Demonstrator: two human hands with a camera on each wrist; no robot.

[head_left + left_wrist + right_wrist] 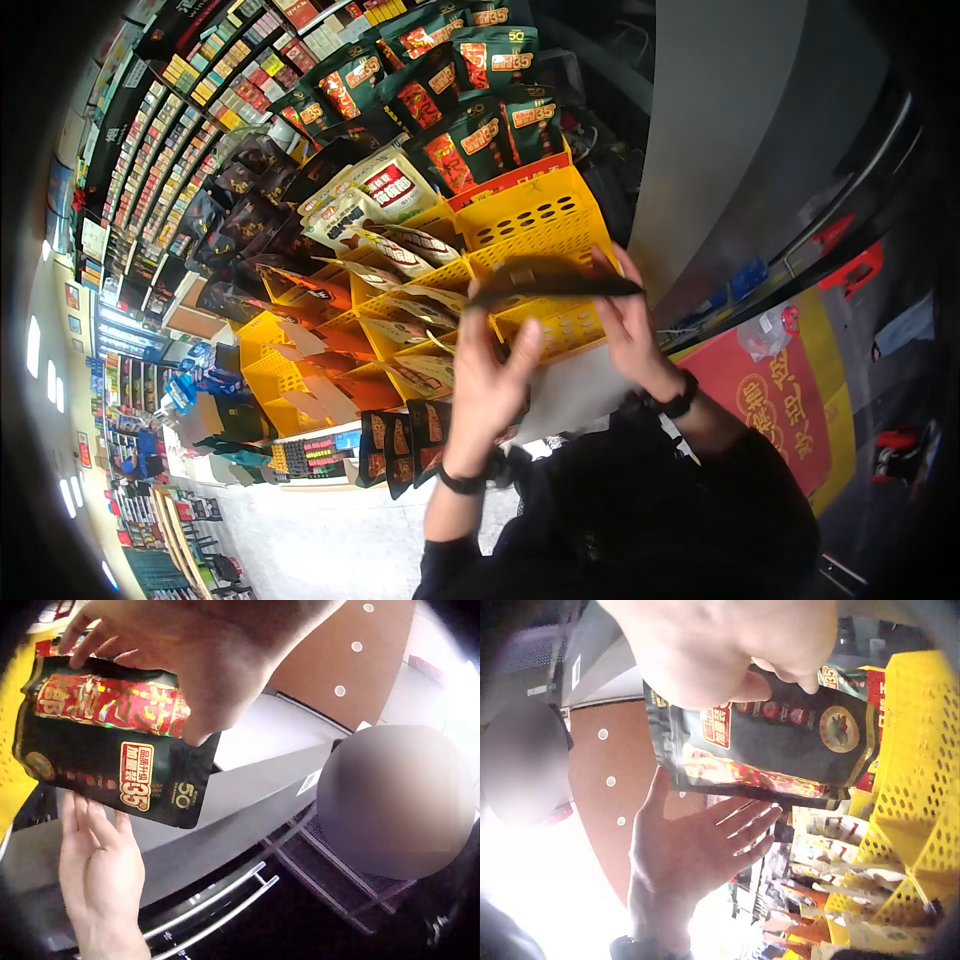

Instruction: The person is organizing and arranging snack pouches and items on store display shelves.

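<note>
A dark green pouch with red and gold print [555,283] [90,742] [780,731] is held up between the hands, seen nearly edge-on from the head. The left hand [490,385] [217,660] [694,847] touches one edge of it with extended fingers, its thumb spread apart. At the opposite edge, the right hand [635,340] [101,877] [727,645] grips the pouch, with fingers on both sides in the head view. Below the pouch stands a yellow perforated basket [590,205] [915,750]. Some fingertips are hidden by the pouch.
Similar green pouches [490,145] stand behind the basket. White packets [395,185] and orange packets [320,290] fill compartments to the left. Small boxes line shelves [150,150] at upper left. A grey panel [700,130] rises at the right, beside a red mat [770,400].
</note>
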